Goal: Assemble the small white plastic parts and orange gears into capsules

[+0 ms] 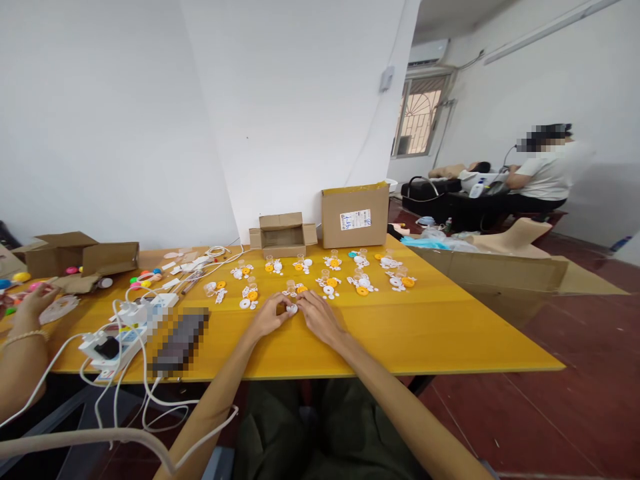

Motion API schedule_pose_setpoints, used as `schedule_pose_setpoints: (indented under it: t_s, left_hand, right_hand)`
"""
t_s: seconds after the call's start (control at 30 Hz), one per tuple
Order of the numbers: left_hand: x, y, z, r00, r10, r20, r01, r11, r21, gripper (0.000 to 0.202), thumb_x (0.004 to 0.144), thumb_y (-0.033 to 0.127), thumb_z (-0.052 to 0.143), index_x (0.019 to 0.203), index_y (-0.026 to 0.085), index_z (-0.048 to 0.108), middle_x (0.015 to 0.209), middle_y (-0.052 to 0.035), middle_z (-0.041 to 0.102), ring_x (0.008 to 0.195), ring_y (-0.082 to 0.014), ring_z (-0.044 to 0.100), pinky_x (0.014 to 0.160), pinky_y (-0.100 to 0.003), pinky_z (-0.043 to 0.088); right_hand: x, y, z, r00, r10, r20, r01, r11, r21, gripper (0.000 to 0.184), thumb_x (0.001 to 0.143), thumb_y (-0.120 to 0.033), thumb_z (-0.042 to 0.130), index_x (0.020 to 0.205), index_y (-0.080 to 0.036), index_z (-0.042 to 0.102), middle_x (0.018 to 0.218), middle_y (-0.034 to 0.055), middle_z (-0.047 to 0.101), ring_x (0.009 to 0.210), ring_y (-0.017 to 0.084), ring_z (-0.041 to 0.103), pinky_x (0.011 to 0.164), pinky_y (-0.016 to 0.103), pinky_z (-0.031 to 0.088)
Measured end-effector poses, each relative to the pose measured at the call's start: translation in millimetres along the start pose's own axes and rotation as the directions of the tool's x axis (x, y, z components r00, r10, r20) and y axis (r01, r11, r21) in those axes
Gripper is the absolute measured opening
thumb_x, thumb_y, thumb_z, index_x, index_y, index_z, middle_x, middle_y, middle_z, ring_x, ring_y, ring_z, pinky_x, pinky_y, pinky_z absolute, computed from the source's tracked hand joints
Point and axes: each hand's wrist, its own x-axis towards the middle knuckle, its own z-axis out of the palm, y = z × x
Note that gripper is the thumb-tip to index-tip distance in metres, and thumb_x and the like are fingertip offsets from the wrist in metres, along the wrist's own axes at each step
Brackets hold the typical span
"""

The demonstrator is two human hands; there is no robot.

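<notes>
My left hand and my right hand meet over the yellow table, fingers pinched together on a small white plastic part. Just beyond my fingers lie several little sets of white and orange plastic pieces with small clear cups, laid out in rows across the table's middle. The nearest set sits right behind my fingertips.
Two cardboard boxes stand at the table's far edge. White power strips with cables and a blurred dark object lie at left. Another person's hand rests at far left beside colourful pieces. A person sits far right.
</notes>
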Motion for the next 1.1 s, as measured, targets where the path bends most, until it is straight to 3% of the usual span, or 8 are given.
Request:
schedule_pose_setpoints:
  t_s: [0.4,0.6,0.77,1.1]
  left_hand:
    - [0.3,-1.1,-1.5,1.000,0.000,0.004,0.000,1.000,0.017,0.013,0.086,0.034,0.065,0.084,0.022,0.065,0.089,-0.0028,0.067,0.087,-0.0197,0.063,0.088,-0.035,0.051]
    - [1.0,-0.1,-2.6,1.000,-0.014,0.012,0.013,0.999,0.038,0.009,0.085,0.031,0.066,0.085,0.022,0.066,0.088,-0.0029,0.067,0.088,-0.0201,0.063,0.090,-0.036,0.052]
    - [1.5,-0.4,-2.4,1.000,-0.023,0.013,0.022,0.999,0.039,0.006,0.083,0.028,0.067,0.084,0.022,0.066,0.089,-0.0027,0.067,0.088,-0.0199,0.063,0.091,-0.037,0.052]
    - [1.6,0.2,-4.0,1.000,-0.030,0.008,0.030,0.999,0.028,0.009,0.083,0.030,0.068,0.087,0.022,0.068,0.090,-0.0033,0.069,0.088,-0.0209,0.063,0.090,-0.038,0.052]
  right_hand:
    - [-1.5,2.4,5.5,0.992,0.098,-0.076,-0.098,0.995,0.005,0.037,0.084,0.003,0.043,0.094,-0.023,0.068,0.098,0.0064,0.066,0.090,0.021,0.059,0.080,0.033,0.050]
    - [-2.6,9.3,3.6,0.978,0.173,-0.113,-0.176,0.984,-0.017,0.034,0.088,-0.002,0.043,0.094,-0.022,0.069,0.095,0.0070,0.066,0.089,0.021,0.059,0.081,0.033,0.050]
    - [-5.7,19.8,0.8,0.978,0.202,-0.045,-0.204,0.978,-0.041,0.034,0.088,-0.002,0.044,0.098,-0.022,0.070,0.095,0.0068,0.066,0.089,0.021,0.059,0.081,0.034,0.050]
    - [0.2,25.0,12.4,0.979,0.162,0.126,-0.146,0.981,-0.131,0.030,0.088,-0.004,0.049,0.102,-0.022,0.068,0.105,0.0080,0.065,0.099,0.021,0.059,0.089,0.034,0.050]
